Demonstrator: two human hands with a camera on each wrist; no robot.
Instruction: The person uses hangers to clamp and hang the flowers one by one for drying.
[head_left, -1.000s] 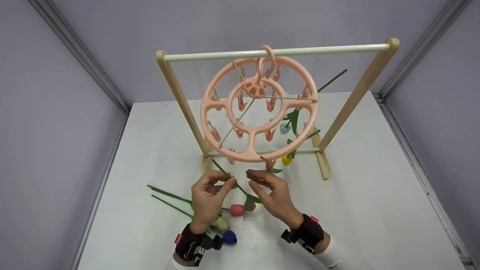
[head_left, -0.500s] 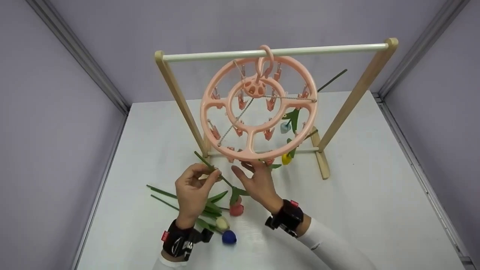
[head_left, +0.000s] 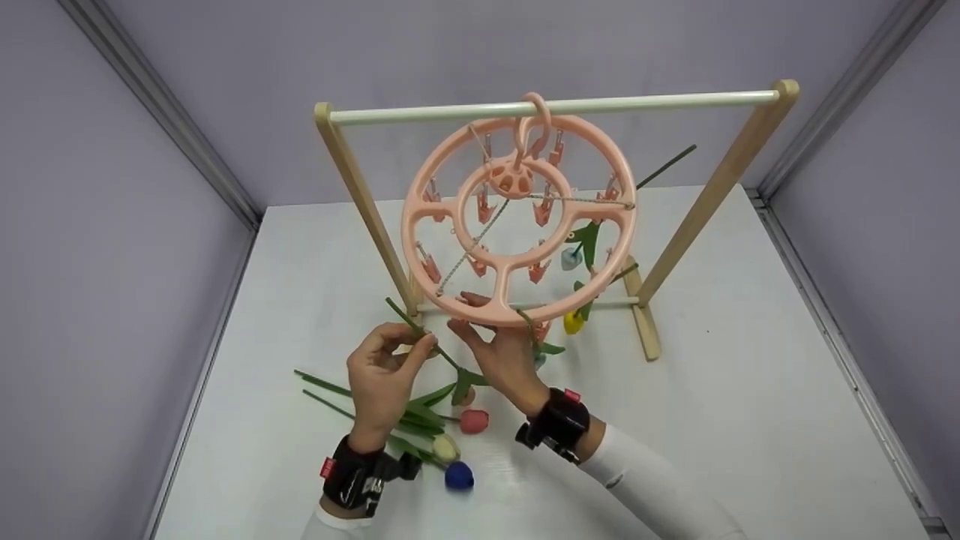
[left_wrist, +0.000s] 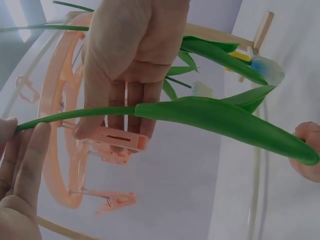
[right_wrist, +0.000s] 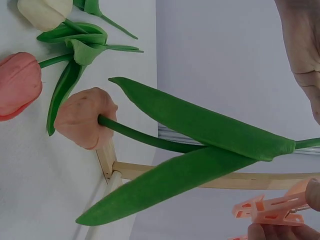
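A round pink clip hanger [head_left: 517, 217] hangs from the wooden rack's top bar [head_left: 555, 105]. My left hand [head_left: 424, 343] pinches the green stem [head_left: 409, 321] of a tulip just below the hanger's lower left rim. The stem shows in the left wrist view too [left_wrist: 75, 114]. Its peach head [right_wrist: 82, 117] hangs low over the table, with long leaves [right_wrist: 200, 125]. My right hand [head_left: 463, 311] reaches up to the hanger's bottom rim. Its fingers [left_wrist: 125, 65] pinch a pink clip [left_wrist: 117, 140], which also appears in the right wrist view [right_wrist: 270, 210].
On the white table by my left wrist lie a pink tulip [head_left: 473, 421], a white tulip [head_left: 445, 448] and a blue tulip [head_left: 458, 475]. A yellow tulip [head_left: 573, 321] and a light blue tulip [head_left: 570, 257] hang from the hanger's right side. Grey walls close in left, right and behind.
My right hand has left the stem and moved up and left to the clip on the hanger's rim. My left hand carried the stem left and slightly up.
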